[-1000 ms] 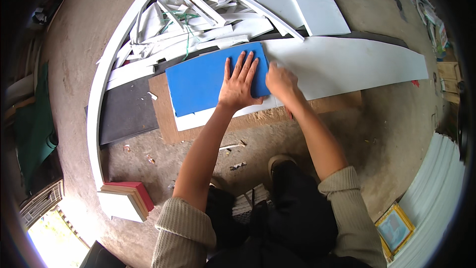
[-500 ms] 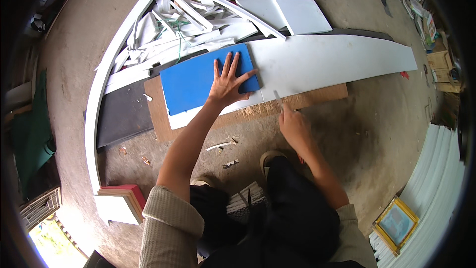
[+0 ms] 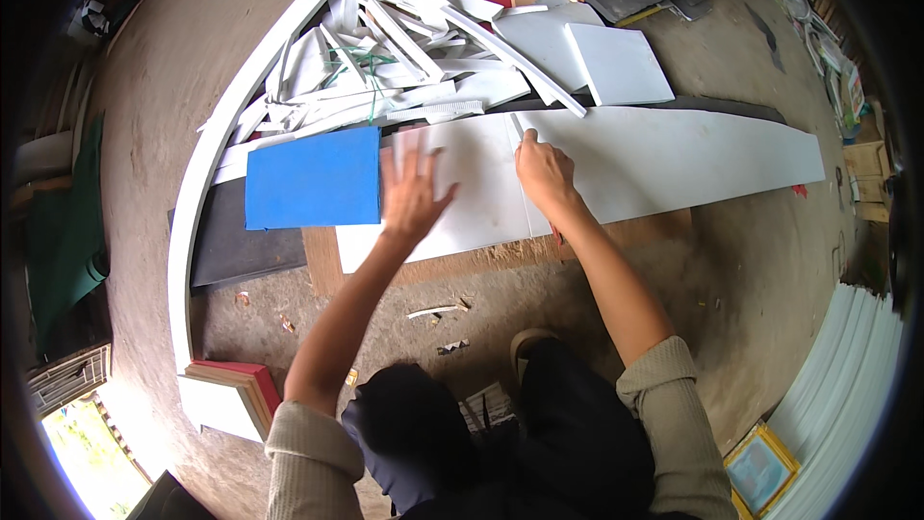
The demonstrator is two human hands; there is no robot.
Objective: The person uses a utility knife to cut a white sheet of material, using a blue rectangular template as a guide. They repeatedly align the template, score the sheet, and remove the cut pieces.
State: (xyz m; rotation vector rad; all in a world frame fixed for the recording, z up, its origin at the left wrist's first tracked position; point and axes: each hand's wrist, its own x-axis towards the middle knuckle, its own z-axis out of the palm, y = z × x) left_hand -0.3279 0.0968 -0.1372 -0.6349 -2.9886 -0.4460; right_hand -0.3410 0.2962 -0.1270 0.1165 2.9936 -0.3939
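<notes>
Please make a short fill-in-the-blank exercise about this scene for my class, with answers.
1. The rectangular panel beside the left hand is coloured ____.
2. The right hand holds a narrow tool over a long sheet coloured ____.
3. Seen from above, the panel lies to the ____ of both hands.

Missing words: blue; white; left.

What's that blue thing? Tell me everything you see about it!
The blue panel is a plain, flat rectangle with a matt face and straight edges; it may be foam or board. It lies with its longer side running left to right, overlapping the left end of the long white sheet and part of the black sheet. The spread left hand is by its right edge; blur hides whether they touch.
</notes>
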